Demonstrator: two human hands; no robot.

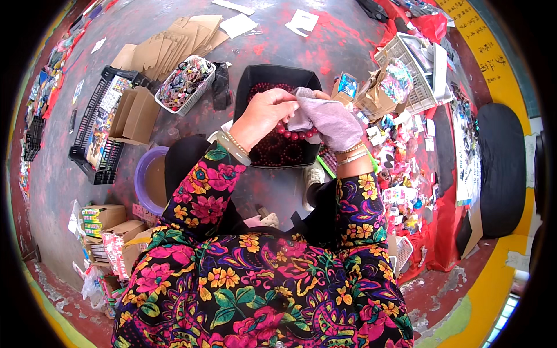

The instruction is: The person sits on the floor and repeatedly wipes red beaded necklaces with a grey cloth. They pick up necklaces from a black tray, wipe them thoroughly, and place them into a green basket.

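Observation:
My left hand (268,115) is closed, its thumb and fingers pinched at the edge of a pale lilac-grey cloth (336,120). That cloth drapes over most of my right hand (320,94), leaving a few fingertips visible, bent in against the fabric. A string of shiny red beads (295,135) hangs beneath the cloth, between both hands; which fingers hold it is hidden. Below is a black open box (278,73) with many dark red bead strings (275,152) inside.
A white basket of small mixed items (187,87) stands left of the box, near flat cardboard (180,43). Further left is a black crate (106,130) and a purple basin (141,180). Cartons (380,93) and scattered small packaged goods (400,191) lie at the right.

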